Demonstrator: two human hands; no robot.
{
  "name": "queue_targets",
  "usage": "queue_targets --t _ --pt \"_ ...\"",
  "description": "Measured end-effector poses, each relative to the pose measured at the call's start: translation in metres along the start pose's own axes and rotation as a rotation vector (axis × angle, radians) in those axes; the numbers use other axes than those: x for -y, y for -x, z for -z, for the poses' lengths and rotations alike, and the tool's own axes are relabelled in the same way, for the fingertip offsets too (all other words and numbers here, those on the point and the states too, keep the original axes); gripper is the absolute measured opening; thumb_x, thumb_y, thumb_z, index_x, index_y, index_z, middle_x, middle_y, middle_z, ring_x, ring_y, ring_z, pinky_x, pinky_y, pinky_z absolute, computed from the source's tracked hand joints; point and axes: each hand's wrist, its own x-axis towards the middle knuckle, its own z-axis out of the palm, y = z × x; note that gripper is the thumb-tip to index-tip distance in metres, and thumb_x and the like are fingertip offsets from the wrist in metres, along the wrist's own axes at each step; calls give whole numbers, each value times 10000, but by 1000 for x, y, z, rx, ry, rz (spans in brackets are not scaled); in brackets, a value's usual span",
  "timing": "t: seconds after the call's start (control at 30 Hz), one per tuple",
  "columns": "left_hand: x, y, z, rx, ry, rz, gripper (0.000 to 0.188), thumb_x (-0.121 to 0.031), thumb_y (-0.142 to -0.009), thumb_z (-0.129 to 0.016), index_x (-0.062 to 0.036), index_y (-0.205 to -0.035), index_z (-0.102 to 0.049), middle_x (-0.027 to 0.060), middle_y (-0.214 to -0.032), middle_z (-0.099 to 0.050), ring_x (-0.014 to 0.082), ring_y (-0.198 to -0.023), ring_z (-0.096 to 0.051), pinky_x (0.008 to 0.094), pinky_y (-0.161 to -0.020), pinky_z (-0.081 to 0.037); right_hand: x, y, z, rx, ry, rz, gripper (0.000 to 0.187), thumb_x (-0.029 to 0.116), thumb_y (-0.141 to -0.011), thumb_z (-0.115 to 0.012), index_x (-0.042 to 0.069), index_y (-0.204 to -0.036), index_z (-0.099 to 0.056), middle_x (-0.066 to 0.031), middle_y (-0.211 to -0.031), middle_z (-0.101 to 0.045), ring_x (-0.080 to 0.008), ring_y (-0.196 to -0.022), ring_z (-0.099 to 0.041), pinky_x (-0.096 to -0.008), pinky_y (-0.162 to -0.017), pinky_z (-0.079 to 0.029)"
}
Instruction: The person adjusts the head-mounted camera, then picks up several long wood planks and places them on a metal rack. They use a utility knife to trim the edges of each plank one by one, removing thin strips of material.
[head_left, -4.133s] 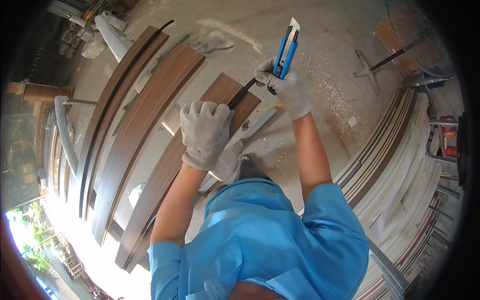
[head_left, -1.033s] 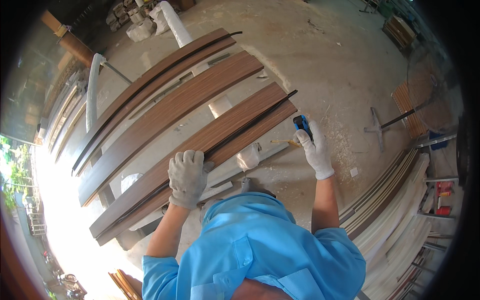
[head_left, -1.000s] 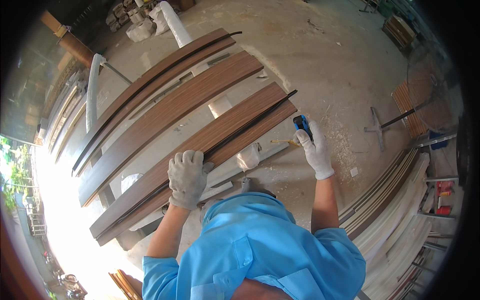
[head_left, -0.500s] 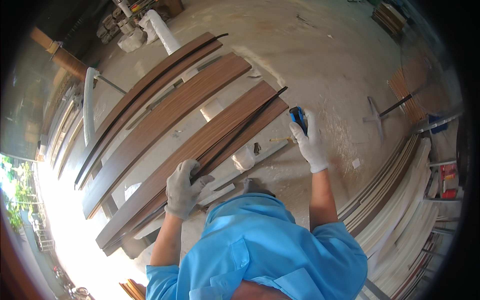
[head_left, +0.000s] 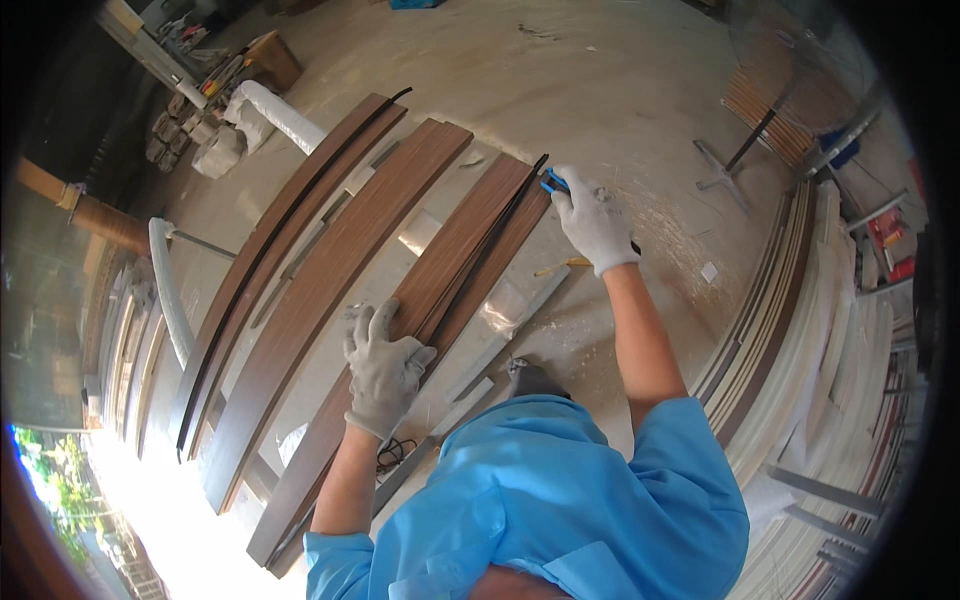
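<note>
My left hand, in a pale work glove, rests on the nearest brown wood-grain plank. Its fingers and thumb are spread across the plank. A thin black strip runs lengthwise along that plank, its tip sticking out past the far end. At this end my right hand, gloved too, is closed round a small blue-and-black hand tool. The glove hides most of the tool, so its kind cannot be made out. Whether it touches the strip is unclear.
Further left lie a second brown plank and a third plank with a black strip on it. Long pale profiles are stacked at right. A metal stand is beyond. Wrapped bundles sit at far left.
My right hand has moved left with the tool, up to the plank's end. The left hand's fingers have spread out on the plank. The whole view has shifted and turned somewhat.
</note>
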Motion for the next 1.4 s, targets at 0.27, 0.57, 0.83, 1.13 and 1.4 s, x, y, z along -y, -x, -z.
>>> queue_targets --t 0.27,0.57,0.83,1.13,1.4 --pt "17 -7 -6 64 189 -74 203 -269 -837 -708 -72 -808 -749 178 -1343 -533 399 -1233 -454 530 -981 -347 46 11 -11 -9 147 -35 329 264 -959 -547 143 -1264 -563 -217 -997 -685 -410 -960 -652 -507 -824 -519" --pt "20 -10 -12 42 170 -94 213 -276 -826 -695 -72 -810 -757 130 -1319 -556 366 -1175 -502 532 -927 -401 136 149 -40 47 182 150 376 143 -894 -627 120 -1268 -587 -212 -1149 -642 -418 -1081 -606 -465 -910 -506" --pt "30 36 6 -24 -137 -168 217 -252 -835 -676 -53 -910 -718 143 -1224 -571 346 -1152 -530 489 -887 -472 114 141 -64 -69 67 192 343 307 -953 -570 151 -1259 -586 -201 -1048 -687 -384 -1016 -642 -484 -879 -502" --pt "72 207 68 44 141 371 214 -205 -908 -634 -122 -1088 -554 124 -919 -621 346 -784 -681 466 -656 -560 128 136 -50 7 -15 251 375 240 -946 -576 109 -1297 -590 -210 -1222 -646 -402 -1140 -605 -481 -947 -479" --pt "75 258 77 -155 34 323 145 -139 -830 -696 -114 -955 -628 95 -852 -615 322 -757 -668 437 -668 -538 128 140 -42 46 170 176 388 309 -960 -534 137 -1307 -558 -217 -1191 -652 -429 -1134 -589 -499 -962 -467"
